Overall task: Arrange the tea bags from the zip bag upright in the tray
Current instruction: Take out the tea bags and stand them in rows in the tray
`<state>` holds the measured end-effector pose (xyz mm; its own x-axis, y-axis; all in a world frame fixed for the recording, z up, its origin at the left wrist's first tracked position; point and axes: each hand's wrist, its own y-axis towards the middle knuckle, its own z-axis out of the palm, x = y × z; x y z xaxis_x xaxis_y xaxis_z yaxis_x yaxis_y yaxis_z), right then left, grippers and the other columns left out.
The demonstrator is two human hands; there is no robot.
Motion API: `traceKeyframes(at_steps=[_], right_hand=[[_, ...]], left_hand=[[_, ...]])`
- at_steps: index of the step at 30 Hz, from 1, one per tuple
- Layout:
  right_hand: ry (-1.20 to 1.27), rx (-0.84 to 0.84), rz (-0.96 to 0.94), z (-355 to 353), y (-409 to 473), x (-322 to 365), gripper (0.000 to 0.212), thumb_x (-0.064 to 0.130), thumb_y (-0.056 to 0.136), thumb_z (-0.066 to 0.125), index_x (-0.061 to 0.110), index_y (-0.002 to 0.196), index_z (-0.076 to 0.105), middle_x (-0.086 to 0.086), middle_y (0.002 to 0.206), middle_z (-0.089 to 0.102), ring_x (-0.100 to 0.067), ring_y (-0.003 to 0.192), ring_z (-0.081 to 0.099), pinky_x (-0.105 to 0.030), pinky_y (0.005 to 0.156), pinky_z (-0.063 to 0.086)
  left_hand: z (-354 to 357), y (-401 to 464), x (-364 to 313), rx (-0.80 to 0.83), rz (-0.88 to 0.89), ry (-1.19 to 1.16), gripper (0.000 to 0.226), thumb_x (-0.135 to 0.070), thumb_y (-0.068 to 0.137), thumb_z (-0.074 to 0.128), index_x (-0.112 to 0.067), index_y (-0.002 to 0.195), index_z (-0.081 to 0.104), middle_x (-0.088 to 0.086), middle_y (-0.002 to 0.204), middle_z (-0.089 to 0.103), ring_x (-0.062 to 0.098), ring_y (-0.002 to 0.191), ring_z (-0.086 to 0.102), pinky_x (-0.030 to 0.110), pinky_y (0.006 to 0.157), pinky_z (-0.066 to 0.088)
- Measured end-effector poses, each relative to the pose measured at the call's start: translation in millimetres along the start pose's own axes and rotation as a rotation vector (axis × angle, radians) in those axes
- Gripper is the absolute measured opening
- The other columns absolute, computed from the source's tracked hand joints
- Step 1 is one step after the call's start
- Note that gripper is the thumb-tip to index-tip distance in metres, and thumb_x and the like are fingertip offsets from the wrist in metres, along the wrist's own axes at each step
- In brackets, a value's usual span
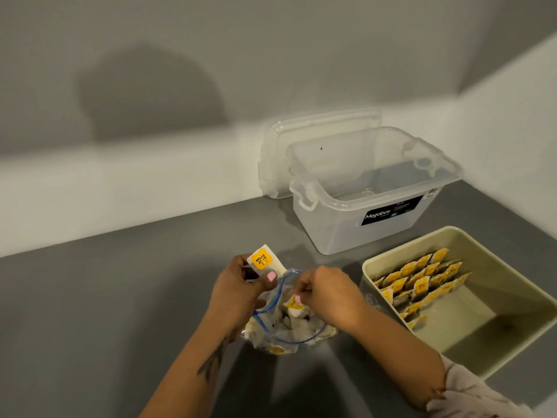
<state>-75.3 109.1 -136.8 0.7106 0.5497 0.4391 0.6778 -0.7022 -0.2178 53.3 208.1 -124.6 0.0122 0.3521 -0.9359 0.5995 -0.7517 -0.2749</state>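
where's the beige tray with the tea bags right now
In the head view the beige rectangular plastic tray sits at lower right on the grey counter, in front of the clear plastic storage box.

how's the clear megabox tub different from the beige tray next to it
The clear tub is see-through with tall walls and clip handles; the beige tray is opaque and shallower. The tub bears a black label and looks empty; the tray holds rows of tea bags standing on edge. The tub sits farther back, with its lid leaning behind it; the tray shows no lid. Both are open-topped and rest on the grey counter.
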Motion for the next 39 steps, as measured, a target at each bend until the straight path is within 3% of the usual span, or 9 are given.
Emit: traceKeyframes(at_steps=[3, 10, 14, 19, 21, 27, 32, 35, 39], right_hand=[[0.26, -0.008, -0.009, -11, -3, -8, 0.006, 0.021, 0.087, 0.065, 0.026, 0.085, 0.069, 0.011, 0.083, 0.067, -0.007, 0.081, 0.064, -0.021, 0.079, 0.051], [0.944, -0.092, 0.001, -35, -8, -5, 0.011, 0.002, 0.086, 0.064, 0.012, 0.082, 0.066, -0.005, 0.081, 0.069, -0.014, 0.077, 0.063, -0.029, 0.078, 0.052], [1.137, -0.126, 0.066, -43, -12, 1, 0.008, 0.004, 0.088, 0.061, 0.01, 0.084, 0.064, -0.009, 0.086, 0.068, -0.015, 0.072, 0.065, -0.016, 0.054, 0.049], [1.257, -0.243, 0.165, -43, -18, -3, 0.012, 0.003, 0.09, 0.059, 0.01, 0.08, 0.063, -0.007, 0.081, 0.067, -0.01, 0.064, 0.066, -0.019, 0.051, 0.049], [1.261, -0.307, 0.185, -43, -20, -9, 0.013, 0.003, 0.089, 0.06, 0.011, 0.078, 0.064, -0.006, 0.078, 0.067, -0.015, 0.069, 0.066, -0.022, 0.057, 0.051], [1.058, -0.268, 0.129, -58, -36, -35, 0.008, 0.007, 0.089, 0.061, 0.015, 0.093, 0.061, 0.0, 0.078, 0.06, 0.001, 0.049, 0.053, -0.006, 0.041, 0.036], [0.715, -0.25, -0.025, -97, -50, -74, 0.009, 0.011, 0.085, 0.068, 0.015, 0.093, 0.069, -0.003, 0.087, 0.072, -0.003, 0.071, 0.064, -0.014, 0.066, 0.05], [0.477, -0.219, -0.046, -122, -60, -97, 0.004, 0.017, 0.083, 0.071, 0.02, 0.086, 0.071, 0.001, 0.082, 0.071, -0.003, 0.07, 0.061, -0.007, 0.063, 0.045], [0.349, -0.191, -0.066, -146, -69, -123, 0.003, 0.019, 0.084, 0.07, 0.022, 0.084, 0.071, 0.009, 0.078, 0.068, 0.0, 0.07, 0.061, -0.005, 0.063, 0.044]], left_hand=[[-2, 0, 0, 0.007, 0.0, -0.033, 0.029, -0.014, 0.083, 0.067, -0.017, 0.109, 0.054, 0.004, 0.105, 0.066, 0.021, 0.093, 0.066, 0.042, 0.08, 0.057], [3, -3, -1, 0.055, 0.062, -0.001, 0.031, -0.016, 0.085, 0.065, -0.017, 0.113, 0.053, 0.002, 0.107, 0.066, 0.019, 0.094, 0.066, 0.029, 0.069, 0.059], [14, -10, -8, 0.178, 0.059, -0.044, 0.029, -0.017, 0.088, 0.061, -0.018, 0.116, 0.055, 0.003, 0.106, 0.067, 0.017, 0.093, 0.067, 0.03, 0.073, 0.059], [32, -18, -19, 0.277, -0.051, -0.267, 0.021, -0.018, 0.098, 0.042, -0.018, 0.108, 0.061, 0.004, 0.097, 0.071, 0.014, 0.079, 0.069, 0.03, 0.066, 0.058], [40, -21, -20, 0.309, -0.076, -0.304, 0.025, -0.027, 0.097, 0.042, -0.015, 0.108, 0.061, 0.007, 0.095, 0.07, 0.017, 0.077, 0.068, 0.029, 0.063, 0.057], [71, -20, -22, 0.296, 0.041, -0.076, 0.033, -0.029, 0.087, 0.06, -0.017, 0.118, 0.055, 0.003, 0.1, 0.07, 0.014, 0.082, 0.067, 0.032, 0.074, 0.056], [102, -26, -32, 0.321, 0.145, 0.031, 0.034, -0.03, 0.084, 0.063, -0.023, 0.116, 0.053, -0.002, 0.107, 0.067, 0.014, 0.093, 0.067, 0.028, 0.077, 0.057], [125, -29, -41, 0.363, 0.159, 0.015, 0.032, -0.028, 0.082, 0.065, -0.022, 0.112, 0.056, -0.001, 0.104, 0.069, 0.016, 0.091, 0.068, 0.031, 0.076, 0.058], [154, -31, -50, 0.391, 0.16, -0.04, 0.023, -0.021, 0.081, 0.066, -0.023, 0.104, 0.061, -0.002, 0.098, 0.072, 0.015, 0.087, 0.07, 0.021, 0.065, 0.055]])
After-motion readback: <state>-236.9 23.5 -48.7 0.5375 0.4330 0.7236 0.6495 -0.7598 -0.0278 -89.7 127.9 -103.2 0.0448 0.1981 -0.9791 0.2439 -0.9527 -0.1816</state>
